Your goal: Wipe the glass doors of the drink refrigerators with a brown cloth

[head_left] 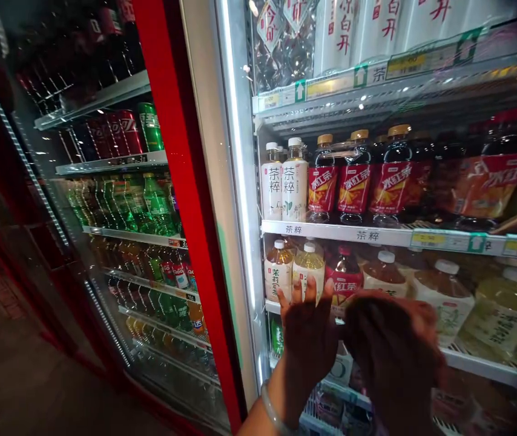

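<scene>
My left hand (309,330), with a pale bangle (270,407) on its wrist, is raised with its fingers spread in front of the drinks shelf. Behind its fingertips stand a bottle with a white cap and pale yellow drink (309,261) and a jasmine tea bottle (279,269). Close beside it on the right, my right hand (397,345) is dark and blurred, its fingers curled in. What it holds, if anything, is hidden. A red-labelled iced tea bottle (344,275) stands behind the gap between the hands.
A shelf (317,230) above the hands bears white tea bottles (293,181) and iced tea bottles (392,181). Large pale tea bottles (444,297) stand to the right. A red door frame (181,181) divides this cooler from another with green bottles (155,203) and cans (125,130).
</scene>
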`<move>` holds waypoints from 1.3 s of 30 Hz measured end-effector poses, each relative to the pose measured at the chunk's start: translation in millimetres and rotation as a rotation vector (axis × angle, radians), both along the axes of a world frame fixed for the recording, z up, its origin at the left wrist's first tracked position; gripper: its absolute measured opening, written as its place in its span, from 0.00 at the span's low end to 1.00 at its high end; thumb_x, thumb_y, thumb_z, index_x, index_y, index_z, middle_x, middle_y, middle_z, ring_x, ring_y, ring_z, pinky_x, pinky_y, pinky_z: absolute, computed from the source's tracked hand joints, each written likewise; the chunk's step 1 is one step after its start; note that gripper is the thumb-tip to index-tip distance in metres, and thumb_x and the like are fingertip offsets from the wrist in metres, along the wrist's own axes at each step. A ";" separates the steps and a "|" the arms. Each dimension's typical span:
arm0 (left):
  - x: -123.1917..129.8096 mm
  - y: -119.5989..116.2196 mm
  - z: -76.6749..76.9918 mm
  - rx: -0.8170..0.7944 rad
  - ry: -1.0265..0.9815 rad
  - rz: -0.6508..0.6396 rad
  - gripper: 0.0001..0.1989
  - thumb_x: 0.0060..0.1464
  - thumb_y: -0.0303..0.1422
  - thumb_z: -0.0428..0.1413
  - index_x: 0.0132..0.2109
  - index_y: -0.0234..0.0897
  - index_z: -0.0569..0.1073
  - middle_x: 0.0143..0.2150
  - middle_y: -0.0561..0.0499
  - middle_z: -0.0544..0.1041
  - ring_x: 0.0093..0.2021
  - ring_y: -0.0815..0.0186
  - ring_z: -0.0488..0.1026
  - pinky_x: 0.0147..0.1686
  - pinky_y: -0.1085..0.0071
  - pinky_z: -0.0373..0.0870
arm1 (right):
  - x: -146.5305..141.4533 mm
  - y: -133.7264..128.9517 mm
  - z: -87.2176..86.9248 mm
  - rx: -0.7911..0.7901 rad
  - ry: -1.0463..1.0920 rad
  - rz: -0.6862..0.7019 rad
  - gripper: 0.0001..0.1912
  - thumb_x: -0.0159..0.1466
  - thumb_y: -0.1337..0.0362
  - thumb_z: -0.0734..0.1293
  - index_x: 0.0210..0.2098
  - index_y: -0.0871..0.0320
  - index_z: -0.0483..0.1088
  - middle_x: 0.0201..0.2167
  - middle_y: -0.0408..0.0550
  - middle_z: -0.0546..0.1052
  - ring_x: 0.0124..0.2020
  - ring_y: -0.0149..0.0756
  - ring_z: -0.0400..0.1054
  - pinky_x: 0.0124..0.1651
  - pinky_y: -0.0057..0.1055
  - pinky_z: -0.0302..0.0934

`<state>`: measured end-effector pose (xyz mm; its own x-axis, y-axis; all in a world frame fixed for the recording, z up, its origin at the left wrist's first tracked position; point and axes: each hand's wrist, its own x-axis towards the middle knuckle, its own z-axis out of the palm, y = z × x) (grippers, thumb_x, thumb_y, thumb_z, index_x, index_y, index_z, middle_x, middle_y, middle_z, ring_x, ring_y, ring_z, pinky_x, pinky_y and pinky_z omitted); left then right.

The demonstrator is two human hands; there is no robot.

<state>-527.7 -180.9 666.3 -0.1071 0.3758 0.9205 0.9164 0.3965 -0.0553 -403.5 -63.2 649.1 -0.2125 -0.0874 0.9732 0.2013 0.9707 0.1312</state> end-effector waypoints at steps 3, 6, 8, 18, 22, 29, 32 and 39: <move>-1.9 -1.5 -5.6 -0.013 -0.054 -0.028 0.32 0.67 0.27 0.47 0.77 0.34 0.59 0.74 0.35 0.69 0.76 0.47 0.64 0.76 0.37 0.55 | -20.2 -21.1 12.3 -0.007 -0.008 0.010 0.36 0.70 0.70 0.68 0.75 0.50 0.61 0.60 0.46 0.81 0.73 0.43 0.64 0.82 0.48 0.48; -6.7 -2.6 5.6 -0.022 -0.175 0.024 0.34 0.67 0.29 0.50 0.78 0.35 0.58 0.77 0.35 0.64 0.79 0.42 0.56 0.76 0.32 0.53 | -25.7 -27.7 46.3 0.040 -0.069 -0.004 0.31 0.70 0.68 0.68 0.72 0.49 0.66 0.64 0.42 0.78 0.78 0.46 0.53 0.83 0.51 0.42; -8.4 -0.4 19.9 0.003 -0.212 0.064 0.36 0.66 0.29 0.51 0.79 0.40 0.56 0.79 0.38 0.59 0.81 0.41 0.48 0.76 0.28 0.42 | -17.3 -22.5 62.3 0.082 -0.097 -0.047 0.30 0.70 0.67 0.69 0.71 0.48 0.67 0.67 0.42 0.75 0.79 0.47 0.51 0.83 0.52 0.41; -16.6 -4.4 29.4 0.030 -0.184 0.014 0.37 0.70 0.27 0.47 0.81 0.46 0.46 0.82 0.45 0.51 0.83 0.55 0.39 0.78 0.37 0.26 | -18.6 -24.8 21.3 -0.005 -0.065 0.038 0.26 0.69 0.69 0.69 0.66 0.51 0.73 0.62 0.44 0.79 0.80 0.47 0.48 0.83 0.55 0.40; -22.3 -12.8 40.6 0.096 -0.218 -0.025 0.33 0.74 0.30 0.41 0.81 0.46 0.45 0.84 0.48 0.42 0.83 0.57 0.31 0.80 0.41 0.30 | -24.0 -24.2 88.4 0.098 -0.048 -0.022 0.25 0.71 0.65 0.69 0.66 0.48 0.71 0.66 0.40 0.76 0.80 0.44 0.49 0.84 0.53 0.36; 0.2 24.4 37.9 0.167 -0.287 0.098 0.40 0.70 0.26 0.46 0.81 0.43 0.37 0.83 0.41 0.38 0.82 0.51 0.28 0.77 0.33 0.27 | 13.5 1.3 63.2 -0.033 0.039 -0.057 0.26 0.68 0.63 0.73 0.65 0.52 0.73 0.59 0.46 0.81 0.75 0.48 0.59 0.80 0.53 0.50; 6.9 37.5 28.1 0.208 -0.332 0.134 0.42 0.71 0.29 0.50 0.81 0.40 0.34 0.82 0.35 0.41 0.82 0.49 0.28 0.77 0.33 0.32 | 10.6 -1.5 39.3 -0.029 -0.003 -0.002 0.23 0.70 0.66 0.71 0.63 0.49 0.74 0.59 0.43 0.81 0.74 0.45 0.60 0.81 0.49 0.47; 38.6 46.1 34.5 0.093 -0.295 0.064 0.43 0.69 0.26 0.49 0.81 0.41 0.36 0.81 0.32 0.47 0.82 0.44 0.35 0.76 0.28 0.34 | 35.1 24.3 96.4 0.048 0.054 -0.065 0.24 0.70 0.59 0.72 0.65 0.51 0.72 0.63 0.44 0.79 0.77 0.47 0.54 0.81 0.54 0.47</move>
